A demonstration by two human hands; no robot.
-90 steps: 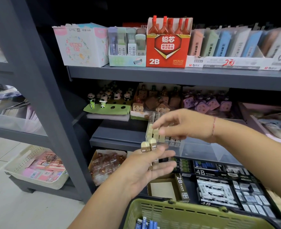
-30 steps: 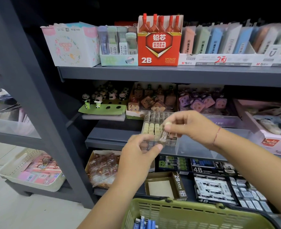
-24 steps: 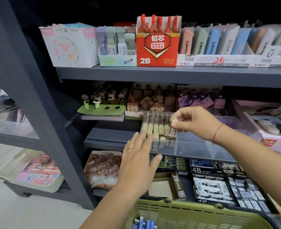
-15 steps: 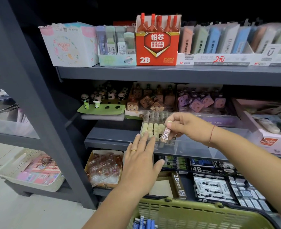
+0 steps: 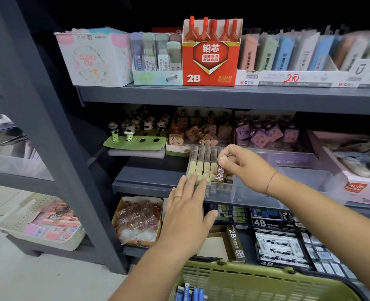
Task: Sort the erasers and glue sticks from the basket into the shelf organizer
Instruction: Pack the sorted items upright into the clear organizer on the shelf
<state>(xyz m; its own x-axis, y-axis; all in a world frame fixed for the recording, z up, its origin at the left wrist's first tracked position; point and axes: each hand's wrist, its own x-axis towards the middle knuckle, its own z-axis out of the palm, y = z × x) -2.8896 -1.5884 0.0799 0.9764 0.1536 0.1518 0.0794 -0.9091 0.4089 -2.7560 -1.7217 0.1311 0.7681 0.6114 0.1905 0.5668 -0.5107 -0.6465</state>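
Brown-sleeved eraser [image 5: 220, 175] is pinched upright by your right hand [image 5: 244, 164] at the rows in the clear organizer [image 5: 266, 193]; your left hand [image 5: 186, 213] lies flat, fingers straight, touching its front.

The eraser [image 5: 220, 174] is showing a cream tip over a brown sleeve lettered in white; the basket [image 5: 255, 280] is looking olive green, and the box [image 5: 210, 61] is showing red with white lettering.

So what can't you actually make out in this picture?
Head view only.
Green basket: cut off by the bottom edge, contents mostly unseen.
Front row in the clear organizer: covered by the left hand.
Eraser pinched by the right hand: small print unreadable.
Top-shelf packs at right: blurred.
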